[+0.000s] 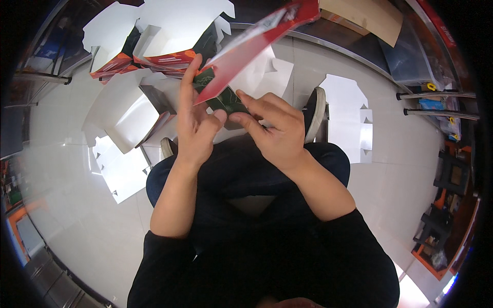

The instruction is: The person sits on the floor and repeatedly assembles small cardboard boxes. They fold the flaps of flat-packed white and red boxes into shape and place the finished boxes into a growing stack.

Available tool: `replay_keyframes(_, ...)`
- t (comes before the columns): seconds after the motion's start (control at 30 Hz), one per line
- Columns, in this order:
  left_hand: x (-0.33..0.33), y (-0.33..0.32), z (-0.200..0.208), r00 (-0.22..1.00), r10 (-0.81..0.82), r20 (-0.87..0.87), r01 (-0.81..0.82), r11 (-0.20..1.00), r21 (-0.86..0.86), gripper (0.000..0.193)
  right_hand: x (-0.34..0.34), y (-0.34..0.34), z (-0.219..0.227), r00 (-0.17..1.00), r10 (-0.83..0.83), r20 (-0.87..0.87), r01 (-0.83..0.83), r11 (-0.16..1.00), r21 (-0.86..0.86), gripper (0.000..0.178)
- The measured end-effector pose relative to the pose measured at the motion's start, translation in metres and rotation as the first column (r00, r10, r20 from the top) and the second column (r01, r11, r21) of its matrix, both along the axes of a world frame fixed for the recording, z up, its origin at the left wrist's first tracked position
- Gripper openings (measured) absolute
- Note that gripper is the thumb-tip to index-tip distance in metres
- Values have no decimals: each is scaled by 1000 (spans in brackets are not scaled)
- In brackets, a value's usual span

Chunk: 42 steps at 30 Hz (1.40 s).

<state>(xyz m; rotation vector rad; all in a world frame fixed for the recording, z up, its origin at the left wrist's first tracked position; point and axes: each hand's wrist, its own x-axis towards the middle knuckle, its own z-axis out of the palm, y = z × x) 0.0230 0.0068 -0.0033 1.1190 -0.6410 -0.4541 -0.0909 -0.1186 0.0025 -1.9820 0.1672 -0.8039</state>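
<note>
Between left hand [196, 131] and right hand [280, 131]; red carton [231, 68].

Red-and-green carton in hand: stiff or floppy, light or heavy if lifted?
The held carton is probably light: its panels look like thin card. The red panel juts out without obvious sagging, so likely fairly stiff. Its pale sheen suggests it could be slightly slippery.

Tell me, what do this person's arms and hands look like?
The left sleeve and right sleeve are plain black and short, ending near the elbows. Below them the forearms are bare. The left hand and right hand wear no gloves, and no watch or bracelet shows at either wrist.
</note>
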Motion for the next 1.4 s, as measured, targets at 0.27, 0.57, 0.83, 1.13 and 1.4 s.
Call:
replay_keyframes(0.27, 0, 1, 13, 985, 168, -48, -153, 963, 223, 78, -3, -22, 17, 976, 171, -135, -183, 980, -82, 77)
replay_keyframes(0.57, 14, 5, 4, 993, 93, 71, -109, 955, 277, 80, -5, -42, 16, 886, 313, -343, -285, 949, 132, 97)
replay_keyframes(0.83, 4, 2, 8, 1000, -20, 14, 16, 964, 265, 112, -5, -42, 9, 899, 324, -296, -338, 941, 3, 90)
replay_keyframes(1.13, 13, 5, 13, 845, -78, 529, -41, 977, 211, 138, -16, -54, 26, 837, 544, -61, -476, 778, 409, 94)
replay_keyframes(1.4, 33, 26, 7, 921, 239, -307, -212, 970, 119, 95, -28, -70, 37, 651, 660, -376, -666, 733, 134, 50)
